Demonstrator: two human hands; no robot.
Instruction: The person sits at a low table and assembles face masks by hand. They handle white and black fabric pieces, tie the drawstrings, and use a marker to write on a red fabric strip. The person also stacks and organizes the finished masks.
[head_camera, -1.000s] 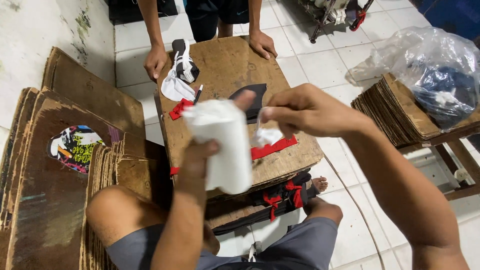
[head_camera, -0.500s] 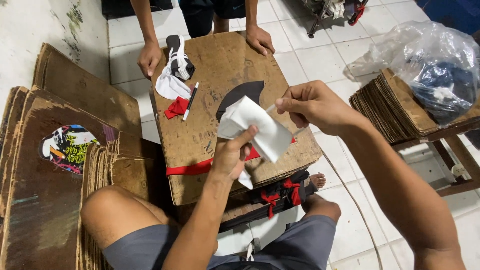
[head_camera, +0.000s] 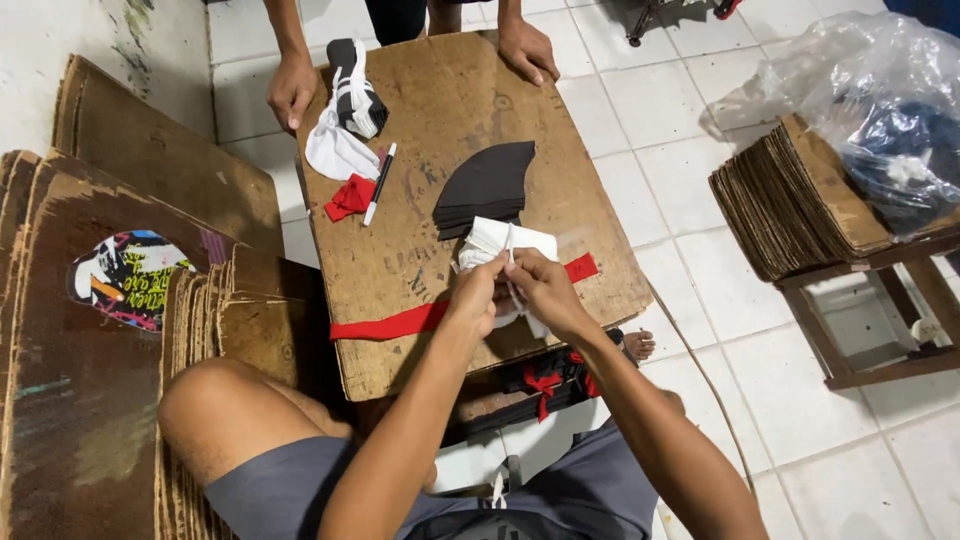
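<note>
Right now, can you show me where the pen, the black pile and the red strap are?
pen (head_camera: 379, 184), head view, middle of its white barrel.
stack of black cut pieces (head_camera: 487, 187), head view, centre of the top piece.
red strap (head_camera: 390, 323), head view, its left stretch on the board.

Likely small workshop, stacked cardboard (head_camera: 110, 400), tiled floor (head_camera: 690, 250)

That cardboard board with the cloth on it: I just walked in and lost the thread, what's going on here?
A seated person works over a cardboard board laid across their lap. Both hands, left hand and right hand, pinch a white bundle above a red strip. A stack of black pieces lies just beyond. A marker, a red scrap and black-and-white cloth sit at the far left. Another person's hands rest on the board's far edge.
</note>
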